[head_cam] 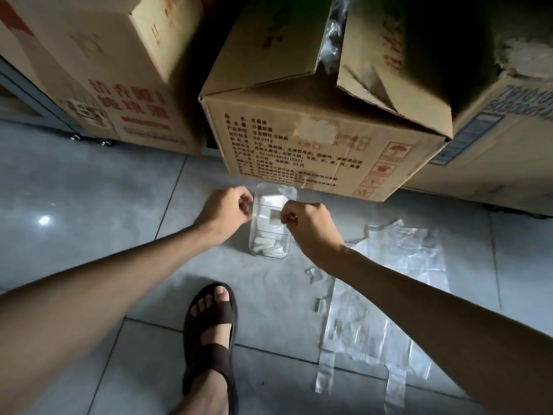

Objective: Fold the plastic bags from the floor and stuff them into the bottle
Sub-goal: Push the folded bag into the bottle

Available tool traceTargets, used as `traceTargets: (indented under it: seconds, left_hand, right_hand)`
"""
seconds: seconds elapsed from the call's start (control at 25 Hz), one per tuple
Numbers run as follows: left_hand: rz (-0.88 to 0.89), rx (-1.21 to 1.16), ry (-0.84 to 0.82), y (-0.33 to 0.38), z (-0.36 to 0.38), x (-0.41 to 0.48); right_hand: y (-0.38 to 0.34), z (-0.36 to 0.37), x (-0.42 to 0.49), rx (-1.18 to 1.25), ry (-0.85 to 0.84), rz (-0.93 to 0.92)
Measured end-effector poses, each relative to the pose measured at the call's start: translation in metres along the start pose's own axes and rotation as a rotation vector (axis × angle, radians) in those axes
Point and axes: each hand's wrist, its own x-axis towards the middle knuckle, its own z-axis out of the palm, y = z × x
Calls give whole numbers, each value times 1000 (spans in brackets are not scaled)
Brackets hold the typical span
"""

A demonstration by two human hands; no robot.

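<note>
A clear plastic bottle [270,235] stands upright on the grey tiled floor, with several folded white bags inside it. My left hand [226,209] has its fingers curled at the bottle's left rim. My right hand [308,224] is curled over the bottle's mouth, its fingertips pinched together above the opening; what they pinch is too small to make out. Flat clear plastic bags [386,283] lie spread on the floor to the right, under my right forearm.
Stacked cardboard boxes [299,139] stand just behind the bottle, with more boxes [98,70] at the left and right. My foot in a brown sandal [211,333] rests on the tiles in front of the bottle.
</note>
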Motion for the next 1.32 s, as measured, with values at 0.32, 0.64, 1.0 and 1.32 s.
traceTargets:
  seconds: [0.32,0.64,1.0,1.32]
  left_hand:
    - [-226,-21,-15,-10,28,21]
    - [-229,-76,-1,-11,29,20]
    - [-192,1,-1,-9,31,16]
    - [-65,-27,139,46,36,-13]
  right_hand:
    - [-11,35,24,-441,-270,-107]
    - [-17,38,28,-520,-502,-22]
    - [-23,35,27,-586,-555,-105]
    - [72,-44,-43,-68,-47,9]
